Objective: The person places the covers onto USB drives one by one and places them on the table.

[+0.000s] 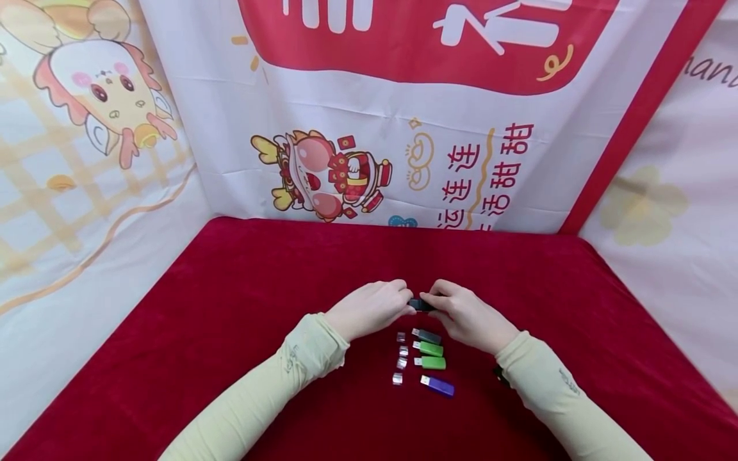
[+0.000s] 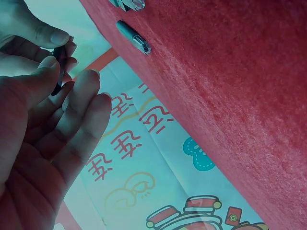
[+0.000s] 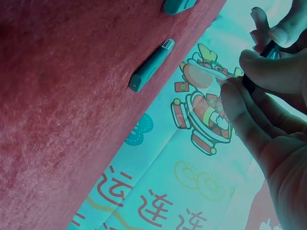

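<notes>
Both hands meet above the red cloth over a small black USB flash drive (image 1: 421, 305). My left hand (image 1: 371, 308) pinches its left end, while my right hand (image 1: 469, 320) pinches its right end between thumb and fingers. In the left wrist view the drive (image 2: 57, 89) appears as a thin dark strip between the fingertips, mostly covered. Just below the hands lies a dark grey USB flash drive (image 1: 428, 336), its metal plug toward the left. Under it come two green USB flash drives (image 1: 432, 363) and a purple one (image 1: 441, 386), plugs also leftward.
Several small clear caps (image 1: 401, 363) stand in a column left of the drives. A dark object (image 1: 500, 374) shows partly beside the right sleeve (image 1: 539, 378). The red cloth (image 1: 277, 256) ends at printed fabric walls (image 1: 219, 147) behind and at both sides.
</notes>
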The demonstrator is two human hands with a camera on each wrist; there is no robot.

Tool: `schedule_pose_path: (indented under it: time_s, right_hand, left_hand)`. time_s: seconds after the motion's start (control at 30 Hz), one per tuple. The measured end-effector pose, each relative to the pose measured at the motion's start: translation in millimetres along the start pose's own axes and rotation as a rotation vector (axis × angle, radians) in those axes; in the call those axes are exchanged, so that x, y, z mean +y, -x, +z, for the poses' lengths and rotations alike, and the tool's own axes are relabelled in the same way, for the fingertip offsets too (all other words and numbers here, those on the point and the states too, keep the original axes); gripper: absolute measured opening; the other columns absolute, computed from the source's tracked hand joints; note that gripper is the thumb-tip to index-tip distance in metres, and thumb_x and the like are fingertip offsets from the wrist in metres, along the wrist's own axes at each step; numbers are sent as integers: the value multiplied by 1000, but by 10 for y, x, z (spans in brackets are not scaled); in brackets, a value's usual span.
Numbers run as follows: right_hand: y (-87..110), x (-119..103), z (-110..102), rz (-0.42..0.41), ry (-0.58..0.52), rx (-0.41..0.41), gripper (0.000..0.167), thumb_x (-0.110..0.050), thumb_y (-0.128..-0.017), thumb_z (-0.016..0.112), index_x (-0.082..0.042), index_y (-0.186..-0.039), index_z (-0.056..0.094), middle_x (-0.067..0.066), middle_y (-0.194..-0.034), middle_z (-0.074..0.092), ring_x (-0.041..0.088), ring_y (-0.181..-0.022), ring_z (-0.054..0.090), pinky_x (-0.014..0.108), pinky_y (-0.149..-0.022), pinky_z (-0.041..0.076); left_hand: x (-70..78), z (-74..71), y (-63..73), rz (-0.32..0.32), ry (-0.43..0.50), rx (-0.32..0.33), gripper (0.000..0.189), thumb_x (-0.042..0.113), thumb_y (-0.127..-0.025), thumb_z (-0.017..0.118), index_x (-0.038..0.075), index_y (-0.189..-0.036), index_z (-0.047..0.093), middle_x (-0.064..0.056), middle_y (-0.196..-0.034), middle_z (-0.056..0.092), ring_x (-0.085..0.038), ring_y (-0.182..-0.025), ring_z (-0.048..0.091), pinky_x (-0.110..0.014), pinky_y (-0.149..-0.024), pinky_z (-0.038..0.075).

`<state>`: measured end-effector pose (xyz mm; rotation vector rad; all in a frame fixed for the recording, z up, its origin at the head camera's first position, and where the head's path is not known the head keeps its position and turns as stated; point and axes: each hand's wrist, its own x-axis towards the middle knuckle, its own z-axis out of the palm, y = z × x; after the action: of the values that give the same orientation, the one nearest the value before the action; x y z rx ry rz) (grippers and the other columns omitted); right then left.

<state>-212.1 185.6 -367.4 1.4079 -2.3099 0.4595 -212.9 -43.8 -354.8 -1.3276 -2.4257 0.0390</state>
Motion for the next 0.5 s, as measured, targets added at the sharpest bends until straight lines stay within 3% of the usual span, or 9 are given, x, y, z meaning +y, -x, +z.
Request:
schedule_pose_path:
  time_s: [0.2, 0.5]
  right_hand:
    - [3, -24, 2, 3, 8, -9, 38, 6, -75, 81, 3, -111, 72, 5, -94, 58, 11, -78, 55, 20, -68, 52]
    - [-6, -12, 27, 32, -7, -30, 32, 6, -74, 82, 2, -105, 73, 7, -94, 61, 13, -79, 58, 24, -71, 54]
  left_hand:
    - [15, 8, 1, 11, -31, -16, 24, 32, -97, 64, 9, -90, 67, -1, -81, 57, -10, -68, 60, -19, -63, 51]
    - [25, -5, 7, -22, 23, -38, 24, 32, -95, 67, 9, -91, 70, -1, -78, 57, -10, -64, 58, -19, -60, 50]
